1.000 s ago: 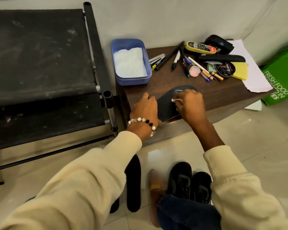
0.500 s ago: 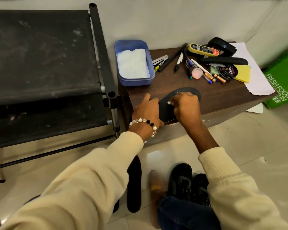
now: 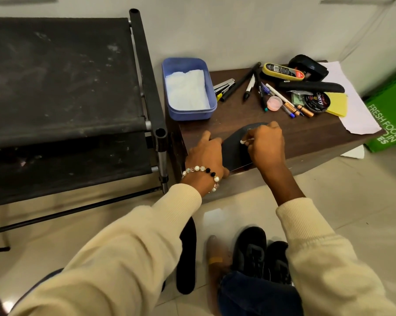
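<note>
Insole [image 3: 234,153], black and flat, lies at the near edge of the brown worktop [image 3: 306,142], its rounded end pointing away from the person and its near end reaching the worktop's front edge. It sits between the two hands. The left hand [image 3: 206,156] rests on the insole's left edge with its fingers laid fairly flat, pressing it down, and the forefinger stretches out onto the wood beside it. A bead bracelet [image 3: 201,171] circles that wrist. The right hand [image 3: 266,147] lies over the insole's right side, its fingers drawn together and pinching a thin white-tipped stick [image 3: 247,140]. The stick's white tip touches the insole's upper face near the middle. Behind the left hand, near the worktop's far left corner, stands a blue plastic tub [image 3: 190,115] with no lid on it, holding a folded white cloth [image 3: 188,90] that covers its floor. Farther right, among scattered pens [image 3: 249,84], sits a small round pink pot [image 3: 274,103], and its contents cannot be made out. Just beyond it is a round black polish tin [image 3: 317,101] with its lid on, lying against a yellow sponge [image 3: 337,104]. A green bag [image 3: 388,119] stands on the floor past the worktop's right end.
</note>
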